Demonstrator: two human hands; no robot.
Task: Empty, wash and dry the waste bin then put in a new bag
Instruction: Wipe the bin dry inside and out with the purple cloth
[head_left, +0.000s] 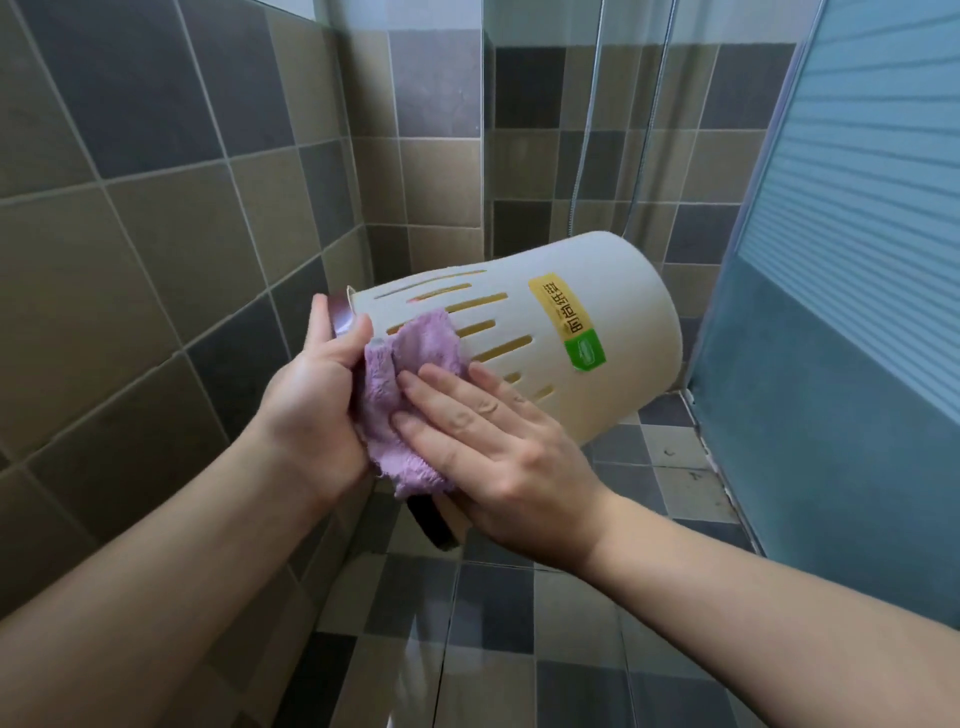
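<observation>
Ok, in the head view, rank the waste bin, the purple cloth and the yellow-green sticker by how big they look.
Largest to smallest:
1. waste bin, cream, held on its side
2. purple cloth, pressed on the bin by the right hand, partly covered by it, so it may be bigger than it looks
3. yellow-green sticker on the bin wall

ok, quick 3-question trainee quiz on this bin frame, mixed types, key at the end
1. True or false: the bin stands upright on the floor.
2. The right hand presses what against the bin? A) sponge B) purple cloth C) brush
3. Which hand grips the bin's dark rim?

Key: 1 false, it is held tipped on its side; 2 B; 3 the left hand.
</observation>
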